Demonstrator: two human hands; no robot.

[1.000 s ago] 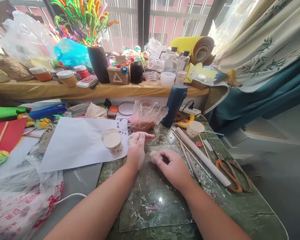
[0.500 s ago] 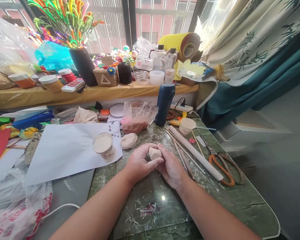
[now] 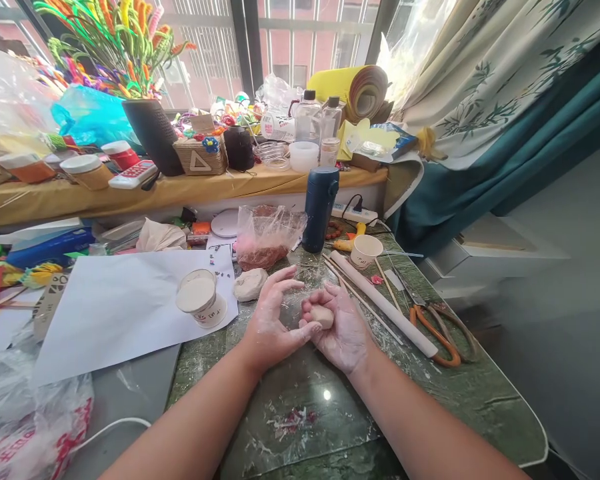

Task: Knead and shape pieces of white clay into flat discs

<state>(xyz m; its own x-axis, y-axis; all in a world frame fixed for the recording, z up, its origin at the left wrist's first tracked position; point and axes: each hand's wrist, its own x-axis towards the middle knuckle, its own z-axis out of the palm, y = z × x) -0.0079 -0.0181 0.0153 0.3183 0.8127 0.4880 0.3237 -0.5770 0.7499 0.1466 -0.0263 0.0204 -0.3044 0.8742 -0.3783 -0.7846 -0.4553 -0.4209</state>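
My right hand (image 3: pixel 341 327) lies palm up over the green marbled table (image 3: pixel 460 393), fingers curled around a small pale lump of clay (image 3: pixel 322 315). My left hand (image 3: pixel 273 319) is beside it, fingers spread and arched, the thumb touching the lump from the left. Both hands are dusted white. A larger lump of the same clay (image 3: pixel 249 284) rests on the table just beyond my left hand. A white paper cup of powder (image 3: pixel 199 301) stands on a white sheet (image 3: pixel 115 307) to the left.
A clear plastic bag with pink-brown stuff (image 3: pixel 267 237), a dark blue bottle (image 3: pixel 319 208) and a small paper cup (image 3: pixel 366 251) stand behind. A white rolling pin (image 3: pixel 383 303), thin sticks and orange-handled scissors (image 3: pixel 440 327) lie to the right. A cluttered shelf (image 3: pixel 180 187) runs along the window.
My left hand left the larger lump and came to my right hand. Both closed round the small lump; now the left fingers have spread apart and the right hand has turned palm up with it.
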